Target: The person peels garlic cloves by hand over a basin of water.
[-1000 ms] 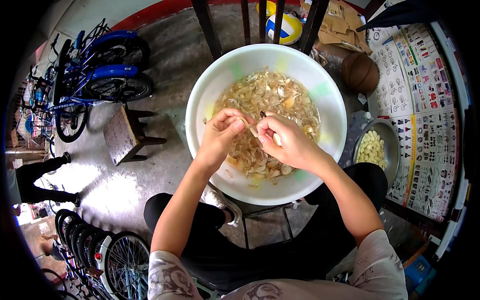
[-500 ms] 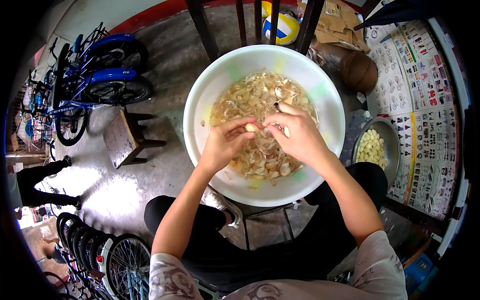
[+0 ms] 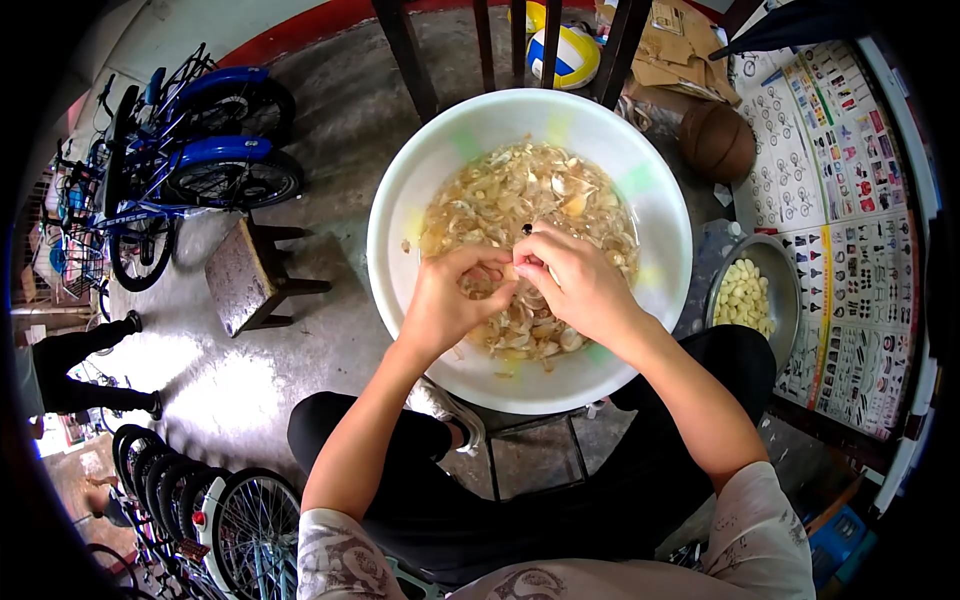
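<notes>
A wide white basin (image 3: 400, 190) stands before me, with garlic cloves and loose skins (image 3: 530, 185) in water. Over it, my left hand (image 3: 450, 295) is closed, thumb and fingers pinching a garlic clove (image 3: 510, 271) that is mostly hidden. My right hand (image 3: 580, 280) meets it from the right, fingertips pinched against the same clove. A small black thing (image 3: 527, 229) shows at a finger of my right hand; I cannot make out what it is. To the right, a metal bowl (image 3: 790, 290) holds peeled garlic cloves (image 3: 742, 297).
A wooden stool (image 3: 240, 275) stands left of the basin, with blue bicycles (image 3: 215, 150) behind it. Dark wooden bars (image 3: 483, 45) rise at the basin's far side. A volleyball (image 3: 565, 57) and a brown basketball (image 3: 716, 143) lie beyond. A person's legs (image 3: 90, 370) show at far left.
Both hands have shifted slightly and drawn together; my right hand moved left and down. The pale clove that showed at my left fingertips is now mostly covered by fingers.
</notes>
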The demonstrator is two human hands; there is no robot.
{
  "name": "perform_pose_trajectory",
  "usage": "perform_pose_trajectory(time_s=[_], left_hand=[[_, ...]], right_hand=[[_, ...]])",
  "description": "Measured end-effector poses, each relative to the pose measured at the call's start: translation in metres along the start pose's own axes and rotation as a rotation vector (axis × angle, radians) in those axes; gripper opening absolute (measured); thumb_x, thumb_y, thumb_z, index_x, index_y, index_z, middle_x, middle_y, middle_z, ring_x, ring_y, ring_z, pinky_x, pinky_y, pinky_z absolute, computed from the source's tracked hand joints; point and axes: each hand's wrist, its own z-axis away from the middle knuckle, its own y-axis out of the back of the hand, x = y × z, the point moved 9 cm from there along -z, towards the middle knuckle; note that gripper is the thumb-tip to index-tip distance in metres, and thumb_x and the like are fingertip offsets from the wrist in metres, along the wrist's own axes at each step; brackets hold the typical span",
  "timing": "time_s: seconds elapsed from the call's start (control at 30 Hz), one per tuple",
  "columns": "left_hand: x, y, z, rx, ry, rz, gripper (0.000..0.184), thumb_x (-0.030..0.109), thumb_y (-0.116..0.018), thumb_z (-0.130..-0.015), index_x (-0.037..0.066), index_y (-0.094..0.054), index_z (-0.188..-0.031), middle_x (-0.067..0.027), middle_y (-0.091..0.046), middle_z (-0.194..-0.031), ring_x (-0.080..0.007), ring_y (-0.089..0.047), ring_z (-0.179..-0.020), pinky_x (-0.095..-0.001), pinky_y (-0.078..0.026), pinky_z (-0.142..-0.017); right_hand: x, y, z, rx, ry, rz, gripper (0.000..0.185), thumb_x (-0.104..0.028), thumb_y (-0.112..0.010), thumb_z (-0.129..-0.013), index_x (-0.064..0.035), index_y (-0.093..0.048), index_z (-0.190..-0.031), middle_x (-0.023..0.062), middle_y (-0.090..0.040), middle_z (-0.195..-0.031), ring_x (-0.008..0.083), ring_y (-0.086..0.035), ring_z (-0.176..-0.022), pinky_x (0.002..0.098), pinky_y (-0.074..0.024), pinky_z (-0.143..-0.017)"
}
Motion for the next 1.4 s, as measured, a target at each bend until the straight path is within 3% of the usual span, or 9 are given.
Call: perform_pose_trajectory(time_s=[0.17,0.27,0.37,0.5,0.57,0.97,1.1,1.27,1.4], left_hand=[[-0.012,-0.006,0.007,-0.003,0.176,0.359,0.028,0.005,-0.073,-0.088,-0.004,-0.063,-0.113,-0.0070,-0.069,-0.101,-0.0148,-0.068,-0.098,-0.0278,-0.056,-0.085],[-0.012,-0.012,0.010,0.020,0.084,0.513,0.025,0.003,-0.068,-0.093,-0.005,-0.060,-0.115,-0.0086,-0.065,-0.110,-0.0167,-0.066,-0.105,-0.0281,-0.057,-0.082],[-0.025,-0.022,0.015,0.004,0.213,0.683,0.021,0.001,-0.063,-0.096,-0.004,-0.058,-0.115,-0.0123,-0.068,-0.108,-0.0162,-0.067,-0.099,-0.0289,-0.057,-0.085],[-0.029,-0.022,0.014,0.014,0.219,0.608,0.020,0.000,-0.064,-0.094,-0.004,-0.059,-0.113,-0.0124,-0.066,-0.111,-0.0161,-0.066,-0.099,-0.0280,-0.057,-0.084],[-0.019,-0.016,0.012,0.086,0.025,0.521,0.017,-0.003,-0.065,-0.093,-0.005,-0.061,-0.109,-0.0122,-0.065,-0.113,-0.0159,-0.066,-0.099,-0.0277,-0.057,-0.085],[-0.021,-0.016,0.016,0.031,0.085,0.581,0.013,-0.008,-0.066,-0.090,-0.008,-0.064,-0.103,-0.0119,-0.069,-0.107,-0.0160,-0.067,-0.099,-0.0291,-0.058,-0.087],[-0.027,-0.019,0.018,-0.028,0.164,0.591,0.014,-0.008,-0.067,-0.089,-0.007,-0.065,-0.102,-0.0128,-0.069,-0.110,-0.0147,-0.066,-0.100,-0.0292,-0.055,-0.093],[-0.026,-0.022,0.019,-0.129,0.137,0.542,0.015,-0.008,-0.070,-0.086,-0.007,-0.067,-0.101,-0.0112,-0.070,-0.103,-0.0139,-0.067,-0.095,-0.0283,-0.057,-0.087],[-0.027,-0.026,0.022,-0.171,0.219,0.428,0.013,-0.008,-0.072,-0.084,-0.006,-0.069,-0.097,-0.0096,-0.071,-0.099,-0.0138,-0.068,-0.093,-0.0280,-0.057,-0.085]], right_hand=[[0.002,-0.003,0.000,-0.004,-0.058,-0.113,0.011,-0.008,-0.064,-0.091,-0.0013,-0.059,-0.098,0.0129,-0.064,-0.090,0.0335,-0.065,-0.078,0.0409,-0.0503,-0.068],[0.001,-0.001,0.002,0.030,-0.058,-0.144,0.012,-0.007,-0.065,-0.090,-0.0012,-0.060,-0.099,0.0137,-0.065,-0.089,0.0337,-0.065,-0.077,0.0408,-0.0502,-0.068],[-0.002,-0.001,0.004,0.058,-0.058,-0.109,0.014,-0.007,-0.066,-0.089,-0.0017,-0.061,-0.101,0.0138,-0.065,-0.088,0.0335,-0.065,-0.077,0.0408,-0.0506,-0.069],[-0.003,0.000,0.008,0.121,0.003,-0.035,0.013,-0.006,-0.067,-0.088,-0.0023,-0.063,-0.099,0.0131,-0.065,-0.087,0.0323,-0.066,-0.076,0.0397,-0.0509,-0.067],[-0.002,-0.001,0.009,0.123,0.016,-0.024,0.012,-0.005,-0.067,-0.088,-0.0025,-0.063,-0.098,0.0127,-0.065,-0.086,0.0318,-0.066,-0.076,0.0394,-0.0512,-0.067],[0.001,0.002,0.008,0.141,0.073,-0.078,0.008,-0.001,-0.070,-0.082,-0.0022,-0.065,-0.087,0.0111,-0.066,-0.080,0.0298,-0.066,-0.071,0.0378,-0.0523,-0.063],[0.004,-0.003,0.006,0.027,0.023,-0.058,0.006,-0.003,-0.070,-0.083,-0.0026,-0.064,-0.086,0.0118,-0.065,-0.080,0.0299,-0.066,-0.071,0.0380,-0.0525,-0.062],[-0.001,-0.012,0.010,-0.113,0.073,0.039,0.008,-0.006,-0.066,-0.087,-0.0013,-0.060,-0.086,0.0117,-0.061,-0.082,0.0316,-0.065,-0.070,0.0410,-0.0520,-0.062],[0.011,-0.027,0.018,-0.285,-0.021,0.068,0.009,-0.007,-0.062,-0.090,-0.0009,-0.056,-0.086,0.0123,-0.058,-0.086,0.0337,-0.063,-0.072,0.0442,-0.0514,-0.064]])
